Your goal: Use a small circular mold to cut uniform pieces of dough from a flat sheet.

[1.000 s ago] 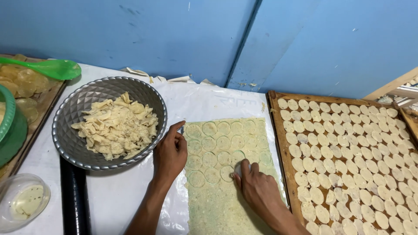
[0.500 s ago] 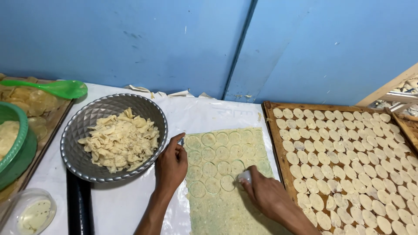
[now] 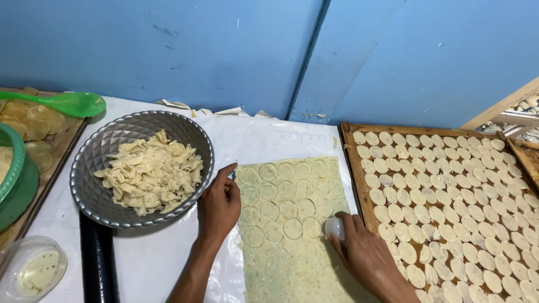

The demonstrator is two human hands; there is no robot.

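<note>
A pale yellow-green sheet of rolled dough (image 3: pixel 286 258) lies on white plastic, its far half marked with rows of cut circles. My left hand (image 3: pixel 220 205) rests flat on the plastic at the sheet's left edge, fingers together and pointing away. My right hand (image 3: pixel 365 255) grips a small round white cutter (image 3: pixel 334 227) pressed onto the sheet near its right edge. Both forearms enter from the bottom of the head view.
A grey metal bowl (image 3: pixel 112 210) of dough scraps stands left. A wooden tray (image 3: pixel 359 185) of cut rounds lies right. A black rolling pin (image 3: pixel 98 264), a clear lidded tub (image 3: pixel 31 272), a green bowl (image 3: pixel 17 179) and green spoon (image 3: pixel 67 102) are far left. Blue wall behind.
My right hand moved rightwards with the cutter to the sheet's right edge, where more circles now show. My left hand stayed put. The camera shifted slightly left.
</note>
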